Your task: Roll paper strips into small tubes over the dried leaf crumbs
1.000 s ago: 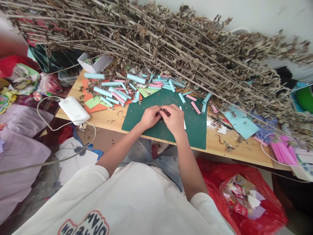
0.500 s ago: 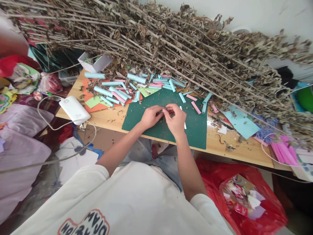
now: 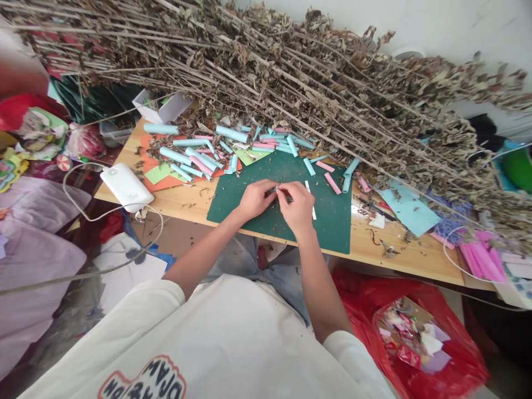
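Observation:
Over the dark green cutting mat (image 3: 233, 194), my left hand (image 3: 257, 199) and my right hand (image 3: 296, 206) meet with their fingertips pinched together. Whatever sits between the fingertips is too small to make out. Bits of dried leaf are scattered on the mat below them. A narrow white strip (image 3: 313, 213) lies on the mat just beside my right hand. Past the hands, rolled blue paper tubes (image 3: 233, 133) and pink paper tubes (image 3: 332, 183) lie loose along the mat's far edge.
A large heap of dried leafy stalks (image 3: 266, 72) covers the back of the wooden table (image 3: 187, 206). At the left edge sits a white power bank (image 3: 127, 187) with a cable. Blue paper (image 3: 409, 208) lies on the right. A red bag of scraps (image 3: 453, 332) stands below.
My right hand's fingers have drawn in closer, and the hand has shifted slightly left, uncovering more of the white strip. My left hand is nearly unmoved.

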`<state>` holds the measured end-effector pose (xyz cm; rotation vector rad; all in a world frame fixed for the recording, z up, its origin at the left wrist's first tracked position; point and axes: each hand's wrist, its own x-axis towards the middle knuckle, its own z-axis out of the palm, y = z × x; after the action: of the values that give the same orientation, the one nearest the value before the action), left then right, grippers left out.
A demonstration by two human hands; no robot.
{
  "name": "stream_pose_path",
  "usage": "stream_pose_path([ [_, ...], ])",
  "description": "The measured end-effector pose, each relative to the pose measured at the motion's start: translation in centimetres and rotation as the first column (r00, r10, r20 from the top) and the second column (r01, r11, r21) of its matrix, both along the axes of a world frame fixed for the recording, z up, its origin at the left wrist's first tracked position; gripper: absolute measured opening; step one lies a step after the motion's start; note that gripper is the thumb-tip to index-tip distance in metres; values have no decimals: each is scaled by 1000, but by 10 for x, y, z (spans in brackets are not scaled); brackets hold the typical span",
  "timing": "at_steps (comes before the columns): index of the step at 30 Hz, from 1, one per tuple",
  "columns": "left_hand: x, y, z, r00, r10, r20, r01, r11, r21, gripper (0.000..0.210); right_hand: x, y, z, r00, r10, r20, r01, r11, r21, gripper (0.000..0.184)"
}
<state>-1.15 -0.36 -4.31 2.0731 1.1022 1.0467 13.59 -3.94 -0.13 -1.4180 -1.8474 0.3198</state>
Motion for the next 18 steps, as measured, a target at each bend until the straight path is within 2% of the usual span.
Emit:
stream_pose_path([
  [3,0,0,0,1000,3,9,-3,1000,16,20,2,-4,3,1000,-4,-12,4,1000,25,17],
  [5,1,0,0,1000,19,10,-19,1000,21,19,10,-8,5,998,-63,-29,64,997,40,18],
  [8,2,-1,0,998,58,3,-58,998,15,22,32,-15,3,963,-266,43,264,963,52,19],
  [11,3,-2,1,997,76,-5,-76,997,2,26,53,-19,-5,866,-437,245,452,892,-7,19],
  [15,3,-3,4,996,85,10,-85,996,8,29,58,-17,-14,792,-433,430,532,836,-137,14],
  [18,3,-3,5,997,75,7,-75,997,4,30,51,-13,-9,764,-394,511,555,804,-211,15],
])
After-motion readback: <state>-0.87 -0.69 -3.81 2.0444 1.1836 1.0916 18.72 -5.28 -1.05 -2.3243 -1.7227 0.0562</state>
